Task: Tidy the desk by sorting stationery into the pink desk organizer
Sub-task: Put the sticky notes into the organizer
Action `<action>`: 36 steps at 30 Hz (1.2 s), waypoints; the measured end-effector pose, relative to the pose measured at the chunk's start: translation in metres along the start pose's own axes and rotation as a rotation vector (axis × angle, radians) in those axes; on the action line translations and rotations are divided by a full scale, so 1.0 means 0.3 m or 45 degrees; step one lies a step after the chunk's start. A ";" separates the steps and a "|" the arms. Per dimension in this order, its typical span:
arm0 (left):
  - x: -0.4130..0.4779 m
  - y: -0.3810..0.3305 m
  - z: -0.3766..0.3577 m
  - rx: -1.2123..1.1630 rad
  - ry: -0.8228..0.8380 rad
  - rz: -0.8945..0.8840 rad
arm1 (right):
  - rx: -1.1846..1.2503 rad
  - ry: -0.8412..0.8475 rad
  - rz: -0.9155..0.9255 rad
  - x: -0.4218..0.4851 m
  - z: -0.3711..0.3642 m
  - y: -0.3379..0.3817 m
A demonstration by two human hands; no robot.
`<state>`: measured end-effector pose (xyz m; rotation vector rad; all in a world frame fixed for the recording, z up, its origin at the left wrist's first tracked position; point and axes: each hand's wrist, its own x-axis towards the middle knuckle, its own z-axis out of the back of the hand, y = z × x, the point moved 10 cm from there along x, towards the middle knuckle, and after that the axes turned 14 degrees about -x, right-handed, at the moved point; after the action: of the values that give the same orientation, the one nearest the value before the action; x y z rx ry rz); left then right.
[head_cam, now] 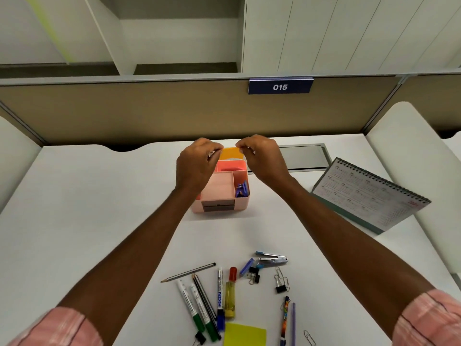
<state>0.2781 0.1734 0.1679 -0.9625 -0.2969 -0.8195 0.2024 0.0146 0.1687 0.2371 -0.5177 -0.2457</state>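
Note:
The pink desk organizer [243, 205] stands mid-desk, with a pink pad in its back compartment and small blue items in its right one. Just above its back edge, an orange sticky-note pad [231, 153] is pinched at its two top corners by my left hand [197, 162] and my right hand [263, 158]. Loose stationery lies near me: a pencil [188, 272], green markers [197, 312], a blue marker [220, 299], a yellow and red screwdriver [230, 294], a stapler [272, 258], binder clips [280, 284], a patterned pen [285, 318] and a yellow sticky pad [244, 335].
A spiral desk calendar [369, 193] stands at the right. A grey cable hatch [303, 157] sits behind the organizer. A tan partition with a "015" sign [280, 86] closes the back. A paper clip [309, 337] lies at the front right.

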 end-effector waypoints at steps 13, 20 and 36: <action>-0.037 0.134 -0.171 0.087 0.190 0.064 | -0.068 0.213 -0.161 -0.014 -0.213 -0.125; -0.070 0.195 -0.255 0.148 0.361 0.175 | -0.154 0.363 -0.149 -0.050 -0.312 -0.157; -0.083 0.241 -0.288 0.175 0.432 0.265 | -0.174 0.469 -0.098 -0.048 -0.353 -0.133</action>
<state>0.3038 0.1370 0.0615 -0.6976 0.0399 -0.7461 0.2378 -0.0018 0.0616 0.1638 -0.1261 -0.3036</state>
